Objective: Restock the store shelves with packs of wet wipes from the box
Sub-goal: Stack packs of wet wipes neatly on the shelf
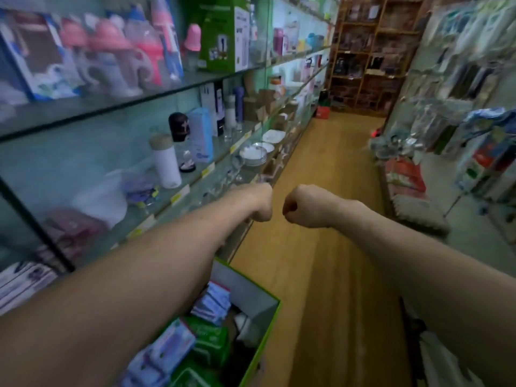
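Aisle floor (321, 163), box (252, 296) below fisted hands (261, 202) (304, 206)

One wide-angle camera, worn on the head, faces forward and slightly down along a shop aisle. Glass shelves (156, 93) pass close on the left, hanging racks (460, 65) on the right, a wooden shelf unit (371, 51) stands far ahead, and the open box (251, 291) sits nearest, below.

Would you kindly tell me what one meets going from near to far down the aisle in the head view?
Green box holding wet wipe packs → left hand and right hand, fists side by side → white plates on the shelf → red box on the floor → wooden shelving.
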`<state>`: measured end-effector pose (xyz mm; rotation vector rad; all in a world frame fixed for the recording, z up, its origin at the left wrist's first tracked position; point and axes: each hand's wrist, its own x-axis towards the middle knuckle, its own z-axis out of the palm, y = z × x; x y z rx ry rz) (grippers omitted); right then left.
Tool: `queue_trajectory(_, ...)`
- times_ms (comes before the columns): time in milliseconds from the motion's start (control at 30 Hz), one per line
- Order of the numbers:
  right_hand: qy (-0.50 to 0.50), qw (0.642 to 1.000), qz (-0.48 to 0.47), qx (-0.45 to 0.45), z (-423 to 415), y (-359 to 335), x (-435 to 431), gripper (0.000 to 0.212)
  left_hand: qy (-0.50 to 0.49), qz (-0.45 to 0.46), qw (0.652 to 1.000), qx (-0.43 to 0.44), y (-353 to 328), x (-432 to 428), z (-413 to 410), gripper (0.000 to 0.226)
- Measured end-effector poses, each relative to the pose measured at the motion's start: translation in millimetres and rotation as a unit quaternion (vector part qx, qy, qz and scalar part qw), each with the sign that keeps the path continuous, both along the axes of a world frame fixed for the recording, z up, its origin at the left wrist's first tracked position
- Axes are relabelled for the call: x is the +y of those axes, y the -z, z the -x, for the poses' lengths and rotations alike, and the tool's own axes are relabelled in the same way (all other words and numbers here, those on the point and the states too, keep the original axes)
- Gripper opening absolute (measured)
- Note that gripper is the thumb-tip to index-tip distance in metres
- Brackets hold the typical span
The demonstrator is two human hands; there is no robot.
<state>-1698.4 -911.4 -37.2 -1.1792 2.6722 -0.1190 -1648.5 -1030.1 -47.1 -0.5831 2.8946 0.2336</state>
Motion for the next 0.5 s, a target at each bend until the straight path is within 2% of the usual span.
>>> queue_trajectory(267, -0.099, 0.985, -0.073, -0.122, -15, 121, -70, 0.030, -0.093, -0.104, 0.983, -0.123, 118, -58, -37, 0.011)
queue_trajectory(500, -0.183, 0.957, -0.154, -0.162, -3, 210, -99, 0.020, -0.183, -0.182, 0.952, -0.165, 218, -72, -48, 0.018)
